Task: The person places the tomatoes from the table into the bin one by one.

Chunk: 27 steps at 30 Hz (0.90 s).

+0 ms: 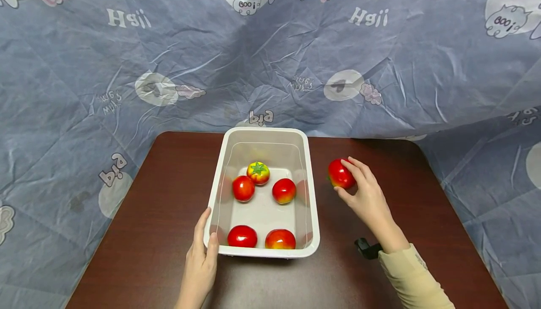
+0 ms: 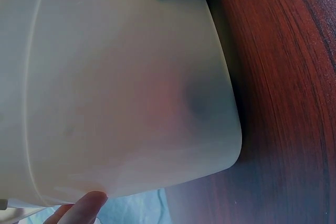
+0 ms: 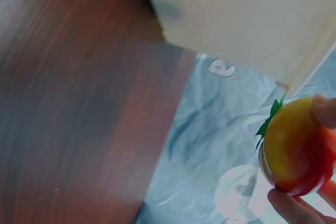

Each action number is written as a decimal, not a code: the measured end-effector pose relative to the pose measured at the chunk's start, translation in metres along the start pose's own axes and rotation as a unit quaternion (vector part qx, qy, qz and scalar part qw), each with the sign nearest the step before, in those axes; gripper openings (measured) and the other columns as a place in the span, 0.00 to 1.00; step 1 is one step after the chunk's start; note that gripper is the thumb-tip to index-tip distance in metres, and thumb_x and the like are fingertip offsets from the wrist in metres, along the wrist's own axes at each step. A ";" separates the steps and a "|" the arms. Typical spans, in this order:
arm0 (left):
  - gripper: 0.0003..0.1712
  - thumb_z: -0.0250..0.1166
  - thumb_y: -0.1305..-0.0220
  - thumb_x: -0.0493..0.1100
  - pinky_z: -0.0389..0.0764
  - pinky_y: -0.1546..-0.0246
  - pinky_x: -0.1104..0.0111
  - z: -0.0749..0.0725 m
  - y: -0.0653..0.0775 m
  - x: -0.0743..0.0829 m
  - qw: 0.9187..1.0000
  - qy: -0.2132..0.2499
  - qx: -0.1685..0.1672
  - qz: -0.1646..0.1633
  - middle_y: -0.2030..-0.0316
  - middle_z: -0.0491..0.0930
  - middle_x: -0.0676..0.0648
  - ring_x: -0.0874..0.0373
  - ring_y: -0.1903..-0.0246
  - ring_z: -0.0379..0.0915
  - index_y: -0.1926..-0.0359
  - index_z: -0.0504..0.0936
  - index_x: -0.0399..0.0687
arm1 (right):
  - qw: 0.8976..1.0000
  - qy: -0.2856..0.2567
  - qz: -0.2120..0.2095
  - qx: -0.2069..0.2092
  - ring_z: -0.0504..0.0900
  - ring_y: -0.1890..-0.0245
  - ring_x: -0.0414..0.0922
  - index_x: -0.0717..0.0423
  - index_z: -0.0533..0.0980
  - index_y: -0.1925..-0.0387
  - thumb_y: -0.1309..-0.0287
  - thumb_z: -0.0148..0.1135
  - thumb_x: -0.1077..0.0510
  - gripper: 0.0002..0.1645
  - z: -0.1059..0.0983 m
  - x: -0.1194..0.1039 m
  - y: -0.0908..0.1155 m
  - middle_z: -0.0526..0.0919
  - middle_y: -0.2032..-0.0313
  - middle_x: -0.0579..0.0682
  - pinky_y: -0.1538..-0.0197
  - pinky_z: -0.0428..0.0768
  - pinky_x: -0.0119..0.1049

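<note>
A red tomato with a yellow patch and green leaves [image 3: 291, 145] is gripped between the thumb and fingers of my right hand [image 1: 369, 201], to the right of the white plastic bin [image 1: 313, 205]. In the right wrist view it appears raised off the table. My left hand [image 1: 202, 257] holds the bin's near left corner, with the thumb on the rim and the fingers along the left side. Inside the bin lie several tomatoes: a yellow-green one [image 1: 258, 173] with its leaves up at the back, red ones [image 1: 243, 189] in the middle, and others [image 1: 281, 239] by the near wall.
The bin stands on a dark brown wooden table [image 1: 169, 182]. A blue-grey printed cloth [image 1: 262, 65] hangs behind the table and along its sides. A black strap-like piece [image 1: 367, 249] sits by the right wrist, below the cream sleeve [image 1: 412, 271].
</note>
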State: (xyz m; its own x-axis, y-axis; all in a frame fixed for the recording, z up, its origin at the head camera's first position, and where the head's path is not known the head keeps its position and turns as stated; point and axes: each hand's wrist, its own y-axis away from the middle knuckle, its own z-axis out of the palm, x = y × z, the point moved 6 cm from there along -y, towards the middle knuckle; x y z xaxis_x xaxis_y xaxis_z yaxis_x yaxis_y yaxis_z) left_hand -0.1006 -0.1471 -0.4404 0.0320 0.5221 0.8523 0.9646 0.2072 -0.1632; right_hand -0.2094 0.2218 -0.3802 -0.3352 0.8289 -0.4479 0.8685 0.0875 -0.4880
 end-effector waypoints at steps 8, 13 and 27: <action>0.31 0.52 0.25 0.46 0.75 0.50 0.43 0.000 0.000 0.000 1.000 -0.004 0.004 0.002 0.36 0.73 0.42 0.46 0.45 0.76 0.26 0.57 0.71 | 0.999 -0.012 -0.032 0.018 0.74 0.41 0.59 0.57 0.73 0.39 0.62 0.78 0.70 0.43 -0.012 -0.024 -0.001 0.73 0.38 0.60 0.46 0.77 0.58; 0.31 0.52 0.25 0.47 0.75 0.50 0.43 0.000 0.000 0.000 1.000 -0.005 0.003 -0.001 0.37 0.74 0.41 0.45 0.46 0.76 0.26 0.57 0.72 | 0.999 -0.012 -0.045 0.022 0.74 0.41 0.56 0.54 0.73 0.38 0.62 0.78 0.70 0.45 -0.019 -0.037 0.000 0.73 0.37 0.57 0.43 0.77 0.46; 0.31 0.52 0.25 0.47 0.75 0.50 0.42 0.000 0.001 0.000 1.000 -0.002 0.000 -0.006 0.37 0.74 0.41 0.45 0.46 0.76 0.26 0.57 0.71 | 0.995 -0.049 -0.088 0.009 0.76 0.41 0.52 0.54 0.73 0.37 0.62 0.79 0.68 0.46 -0.029 -0.071 0.002 0.73 0.36 0.56 0.41 0.59 0.11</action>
State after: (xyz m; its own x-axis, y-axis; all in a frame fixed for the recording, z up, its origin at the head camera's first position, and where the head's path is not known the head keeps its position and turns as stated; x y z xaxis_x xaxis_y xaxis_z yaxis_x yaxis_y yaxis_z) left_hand -0.0992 -0.1468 -0.4400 0.0196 0.5224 0.8525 0.9648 0.2139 -0.1532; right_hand -0.1735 0.1791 -0.3276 -0.5169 0.7436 -0.4241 0.7867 0.2172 -0.5779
